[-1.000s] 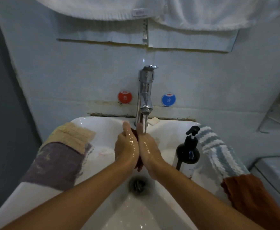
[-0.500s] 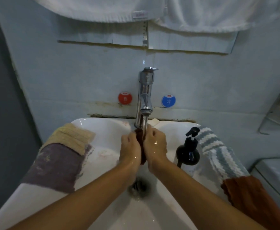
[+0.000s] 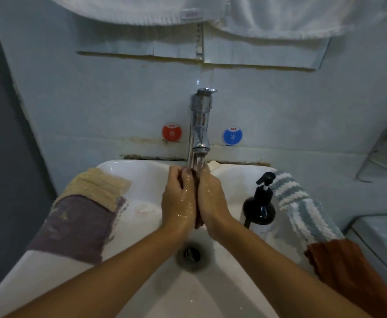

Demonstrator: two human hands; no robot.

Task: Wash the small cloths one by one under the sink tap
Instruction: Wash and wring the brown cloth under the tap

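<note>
My left hand (image 3: 178,198) and right hand (image 3: 212,198) clamp a wet dark red cloth (image 3: 198,222) between them under the running tap (image 3: 200,121) over the sink (image 3: 146,177), fingers less curled than half a second ago.

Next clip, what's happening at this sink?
A person is washing a small dark red cloth under the running tap. The left hand and right hand press it between them over the white sink. A beige cloth and a purple cloth lie on the left rim, a striped cloth and an orange cloth on the right, beside a black pump bottle.
</note>
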